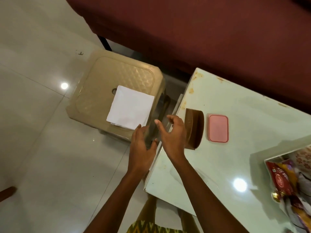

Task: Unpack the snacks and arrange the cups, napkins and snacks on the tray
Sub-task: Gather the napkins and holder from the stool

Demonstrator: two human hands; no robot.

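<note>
My left hand (141,148) curls its thumb and fingers around a blurred, see-through thing that looks like a clear cup (151,134), held over the gap between stool and table. My right hand (171,137) hovers right beside it with fingers spread and nothing in its grasp. A small stack of white napkins (130,107) lies on the beige plastic stool (107,78), just beyond my left fingertips. Snack packets (286,180), red and yellow, sit in a white tray (269,158) at the table's right edge.
A brown curved holder (193,128) stands on the pale green table (235,106) just right of my right hand, with a pink lidded box (218,128) beside it. A dark red sofa (202,31) runs behind. Glossy white floor tiles (42,132) lie to the left.
</note>
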